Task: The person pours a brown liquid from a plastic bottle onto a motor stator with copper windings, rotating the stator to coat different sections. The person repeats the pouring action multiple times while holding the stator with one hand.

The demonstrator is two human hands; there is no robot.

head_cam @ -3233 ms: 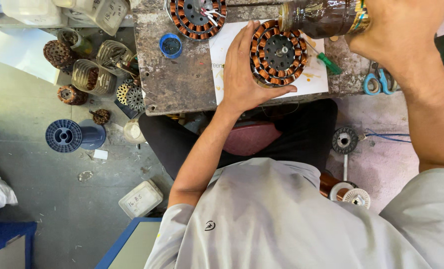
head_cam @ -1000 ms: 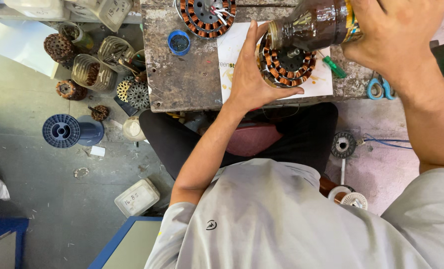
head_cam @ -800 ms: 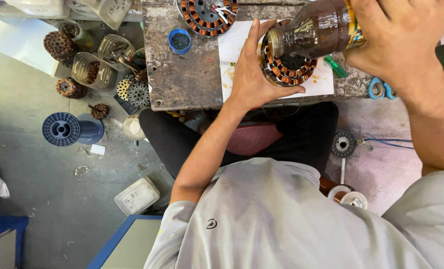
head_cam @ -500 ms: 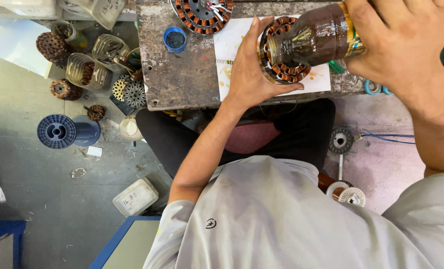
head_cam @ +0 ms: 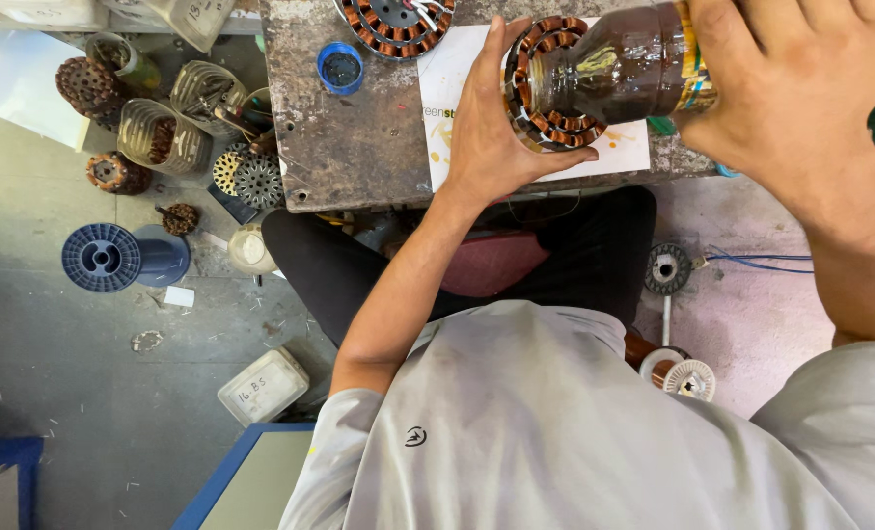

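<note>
The left hand is gripping a round copper-wound stator, thumb at its near side and fingers curled over its far rim, holding it on a white sheet lying on the worn worktop. The right hand is clamping a dark brown bottle around its base, tipping it on its side so that the mouth is pointing down over the stator's windings; whether liquid is running out cannot be told. The two hands are sitting apart, the bottle bridging the gap between them.

A second stator is lying at the worktop's far edge, just beyond the sheet, with a small blue cap near it to the left. Down on the floor, left of the worktop, a blue spool is lying on its side near a cluster of jars and small wound cores. A pale plastic tub is standing closer to the person's knee.
</note>
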